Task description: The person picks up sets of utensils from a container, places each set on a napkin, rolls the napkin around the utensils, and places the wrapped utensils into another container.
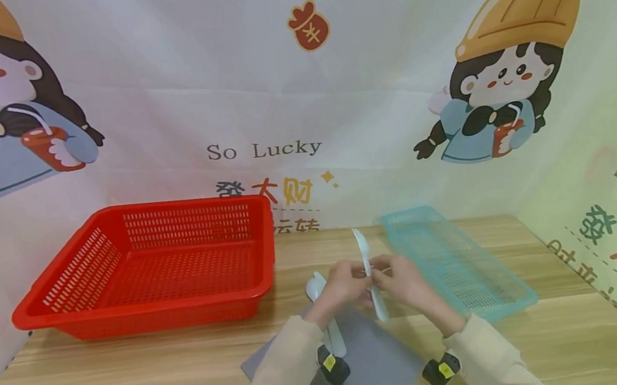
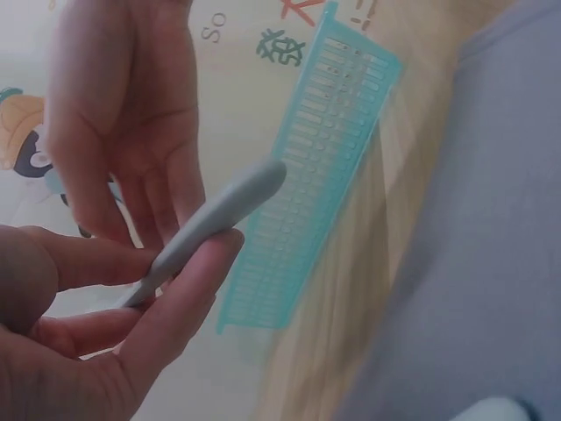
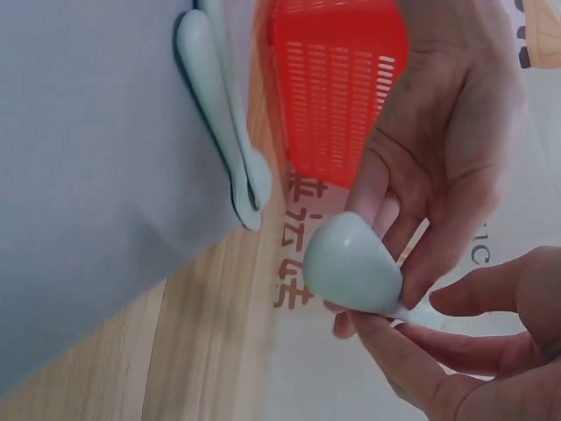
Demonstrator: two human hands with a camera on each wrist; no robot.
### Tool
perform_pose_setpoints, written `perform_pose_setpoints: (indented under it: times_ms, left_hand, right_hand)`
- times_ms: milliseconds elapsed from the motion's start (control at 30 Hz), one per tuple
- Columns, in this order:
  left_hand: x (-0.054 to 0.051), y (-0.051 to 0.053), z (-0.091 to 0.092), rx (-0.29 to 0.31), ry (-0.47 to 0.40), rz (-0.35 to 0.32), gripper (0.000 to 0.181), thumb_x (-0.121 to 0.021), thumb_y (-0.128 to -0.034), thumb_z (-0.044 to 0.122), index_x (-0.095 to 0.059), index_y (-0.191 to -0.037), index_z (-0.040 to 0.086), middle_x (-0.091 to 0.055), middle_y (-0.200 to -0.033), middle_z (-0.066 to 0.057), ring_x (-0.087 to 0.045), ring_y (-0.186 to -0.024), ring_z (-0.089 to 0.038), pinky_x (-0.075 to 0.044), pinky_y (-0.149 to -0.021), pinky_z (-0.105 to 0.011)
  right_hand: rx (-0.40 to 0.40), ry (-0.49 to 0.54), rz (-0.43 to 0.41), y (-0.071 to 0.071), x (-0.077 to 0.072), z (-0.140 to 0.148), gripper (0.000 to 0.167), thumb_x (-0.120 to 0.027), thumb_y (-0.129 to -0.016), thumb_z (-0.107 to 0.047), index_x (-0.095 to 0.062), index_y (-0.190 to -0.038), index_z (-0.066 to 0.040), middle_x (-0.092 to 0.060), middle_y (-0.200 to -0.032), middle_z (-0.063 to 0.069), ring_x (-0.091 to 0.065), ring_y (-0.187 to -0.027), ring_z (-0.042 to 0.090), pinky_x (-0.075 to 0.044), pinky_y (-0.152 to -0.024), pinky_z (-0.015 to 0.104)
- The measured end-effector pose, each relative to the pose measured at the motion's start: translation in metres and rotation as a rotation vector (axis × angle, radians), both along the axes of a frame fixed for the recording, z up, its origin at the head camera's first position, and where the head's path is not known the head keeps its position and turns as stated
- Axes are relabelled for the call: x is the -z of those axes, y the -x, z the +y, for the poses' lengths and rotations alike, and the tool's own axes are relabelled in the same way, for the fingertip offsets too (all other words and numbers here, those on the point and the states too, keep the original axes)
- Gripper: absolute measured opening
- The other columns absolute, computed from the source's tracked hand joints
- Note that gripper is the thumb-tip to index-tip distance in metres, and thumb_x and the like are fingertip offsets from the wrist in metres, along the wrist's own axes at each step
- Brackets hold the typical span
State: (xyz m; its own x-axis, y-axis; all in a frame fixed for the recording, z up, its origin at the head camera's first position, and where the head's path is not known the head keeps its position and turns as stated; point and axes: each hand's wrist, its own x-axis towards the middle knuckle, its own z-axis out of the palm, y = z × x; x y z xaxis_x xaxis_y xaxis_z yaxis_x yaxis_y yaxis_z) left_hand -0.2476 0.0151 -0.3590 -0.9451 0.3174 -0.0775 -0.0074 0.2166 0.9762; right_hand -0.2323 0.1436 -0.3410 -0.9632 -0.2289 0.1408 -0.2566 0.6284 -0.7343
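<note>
A pale fork [image 1: 368,267] stands nearly upright, tines up, between the two hands. My left hand [image 1: 345,285] pinches it mid-length, and my right hand [image 1: 404,279] meets it from the other side with thumb and fingers. In the left wrist view the handle [image 2: 219,210] slants between the left hand's thumb and fingers. Its rounded end looms large in the right wrist view, beside the right hand [image 3: 491,351]. Below the left forearm lie a pale spoon [image 1: 313,288] and a second slim utensil [image 3: 249,210], side by side, partly hidden by the arm in the head view.
A grey mat [image 1: 369,360] lies on the wooden table [image 1: 147,369], under the forearms. To the left stands a large red basket [image 1: 158,315]; at the right is a shallow light-blue basket [image 1: 463,264]. A printed cloth [image 1: 371,149] hangs behind.
</note>
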Motion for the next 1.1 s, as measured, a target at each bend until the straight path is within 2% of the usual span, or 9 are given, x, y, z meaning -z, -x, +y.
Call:
perform_pose_setpoints:
  times_ms: [133,267,367,567,700,867,1000,1100]
  left_hand:
    - [0.0,-0.002,-0.008,0.012,-0.038,-0.012,0.026,-0.058,-0.0837,0.002,-0.058,-0.109,-0.004,-0.062,-0.095,-0.02,-0.065,-0.064,-0.028,-0.053,-0.057,-0.033]
    - [0.003,-0.006,-0.015,0.002,-0.021,-0.012,0.028,-0.058,-0.0822,0.0,-0.058,-0.11,-0.003,-0.061,-0.094,-0.018,-0.064,-0.065,-0.024,-0.053,-0.056,-0.03]
    - [0.006,-0.008,-0.02,0.018,-0.029,-0.002,0.029,-0.058,-0.0818,-0.002,-0.058,-0.111,-0.004,-0.061,-0.094,-0.018,-0.063,-0.067,-0.022,-0.053,-0.055,-0.03]
    - [0.01,-0.01,-0.027,0.037,-0.061,-0.028,0.035,-0.057,-0.082,-0.004,-0.053,-0.116,-0.007,-0.061,-0.093,-0.021,-0.064,-0.069,-0.025,-0.053,-0.055,-0.032]
    - [0.012,-0.01,-0.031,0.056,-0.041,-0.054,0.038,-0.056,-0.0811,-0.005,-0.05,-0.119,-0.008,-0.061,-0.089,-0.019,-0.064,-0.071,-0.027,-0.053,-0.057,-0.031]
    - [0.014,-0.012,-0.037,0.102,-0.005,-0.056,0.037,-0.053,-0.0794,-0.011,-0.05,-0.116,-0.013,-0.06,-0.085,-0.018,-0.063,-0.074,-0.029,-0.053,-0.059,-0.032]
    - [0.016,-0.012,-0.042,0.104,0.04,-0.075,0.035,-0.054,-0.0787,-0.011,-0.051,-0.114,-0.013,-0.059,-0.084,-0.017,-0.063,-0.07,-0.025,-0.053,-0.058,-0.032]
    - [0.017,-0.012,-0.046,0.098,0.073,-0.073,0.036,-0.055,-0.0777,-0.01,-0.051,-0.113,-0.014,-0.06,-0.082,-0.018,-0.064,-0.065,-0.029,-0.053,-0.057,-0.033]
  right_hand:
    - [0.012,0.083,-0.022,0.001,0.002,-0.001,0.025,-0.049,-0.086,0.0,-0.055,-0.107,0.012,-0.061,-0.097,0.025,-0.062,-0.084,0.034,-0.053,-0.066,0.032]
    - [0.001,0.143,-0.046,-0.001,0.005,-0.003,0.024,-0.05,-0.084,0.002,-0.056,-0.105,0.012,-0.062,-0.093,0.025,-0.063,-0.079,0.03,-0.052,-0.066,0.034]
    - [-0.018,0.185,-0.09,-0.002,0.009,-0.005,0.023,-0.052,-0.084,0.002,-0.056,-0.104,0.012,-0.063,-0.088,0.022,-0.063,-0.075,0.027,-0.052,-0.067,0.037]
    - [-0.005,0.192,-0.154,-0.005,0.018,-0.01,0.019,-0.054,-0.084,-0.002,-0.059,-0.098,0.011,-0.064,-0.084,0.018,-0.062,-0.072,0.022,-0.052,-0.066,0.036]
    - [-0.025,0.224,-0.201,-0.006,0.023,-0.013,0.021,-0.054,-0.083,-0.002,-0.058,-0.098,0.013,-0.064,-0.087,0.022,-0.063,-0.072,0.022,-0.052,-0.067,0.036]
    - [-0.053,0.263,-0.259,-0.005,0.031,-0.015,0.023,-0.053,-0.083,-0.002,-0.055,-0.1,0.015,-0.063,-0.087,0.022,-0.062,-0.07,0.019,-0.052,-0.066,0.034]
    - [-0.058,0.266,-0.294,-0.004,0.037,-0.018,0.024,-0.052,-0.084,-0.002,-0.055,-0.101,0.013,-0.062,-0.092,0.021,-0.062,-0.075,0.02,-0.052,-0.068,0.034]
    - [-0.089,0.263,-0.294,-0.003,0.041,-0.019,0.022,-0.052,-0.084,-0.002,-0.055,-0.1,0.013,-0.062,-0.092,0.019,-0.061,-0.076,0.02,-0.052,-0.069,0.033]
